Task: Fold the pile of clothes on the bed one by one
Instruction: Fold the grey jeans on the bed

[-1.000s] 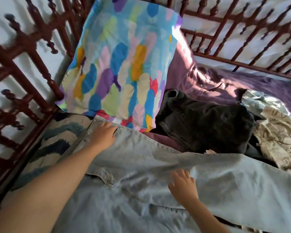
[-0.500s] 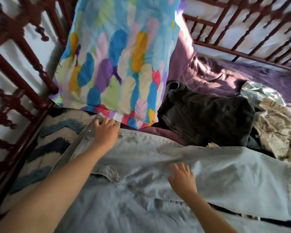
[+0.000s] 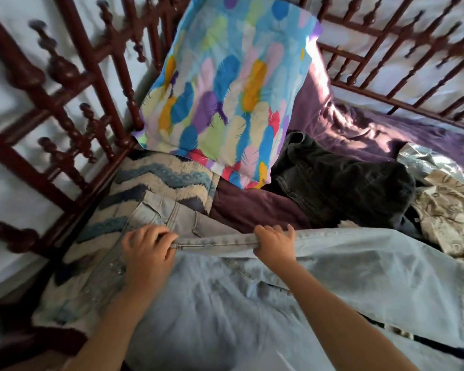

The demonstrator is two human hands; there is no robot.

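Head view: worn up top, tipped forward and down — close over the left hand (image 3: 148, 253) and right hand (image 3: 275, 243).
Facing: pillow (image 3: 225, 89) beyond the hands.

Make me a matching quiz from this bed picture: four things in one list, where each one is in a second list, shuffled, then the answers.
Things:
1. light jeans
2. dark jeans
3. pillow
4. beige print cloth

Places or states:
a. propped upright in the corner of the rails
b. gripped by the left hand and the right hand
c. at the right edge of the view
d. lying between the pillow and the beige print cloth

Pairs: 1-b, 2-d, 3-a, 4-c.
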